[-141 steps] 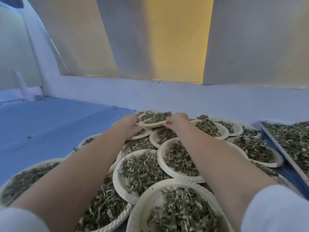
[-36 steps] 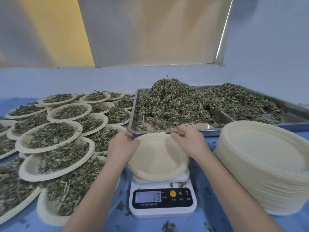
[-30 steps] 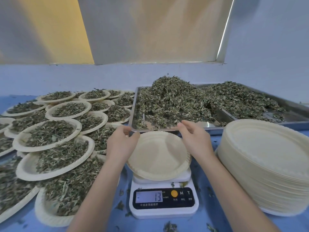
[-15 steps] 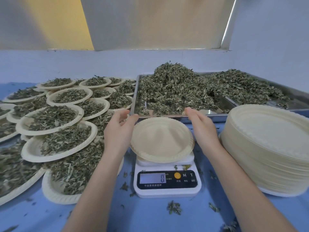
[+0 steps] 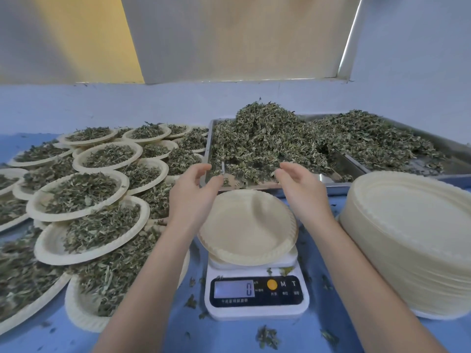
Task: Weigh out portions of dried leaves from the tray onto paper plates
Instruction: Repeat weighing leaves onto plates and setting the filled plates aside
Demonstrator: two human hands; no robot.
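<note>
Bare paper plate point(image 5: 248, 226) on the scale point(image 5: 256, 293), display reading 0.
Pale, ridged plate at centre; left hand point(image 5: 195, 191) and right hand point(image 5: 300, 189) hover with loose fingers, grasping nothing. Tray point(image 5: 328, 185) of dried leaves point(image 5: 265, 138) at 12 o'clock; filled plates point(image 5: 76, 194) at 9.

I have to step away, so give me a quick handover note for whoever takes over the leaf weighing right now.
Left hand and right hand: both open, holding nothing, raised between the empty paper plate and the tray.
The plate sits on the scale, which reads 0.
Dried leaves are heaped in the tray behind it.
Filled plates are piled to the left; the spare plate stack is on the right.
Done: plate placed, scale at zero.
Left: add leaves, weigh, move the plate to the pile.
</note>
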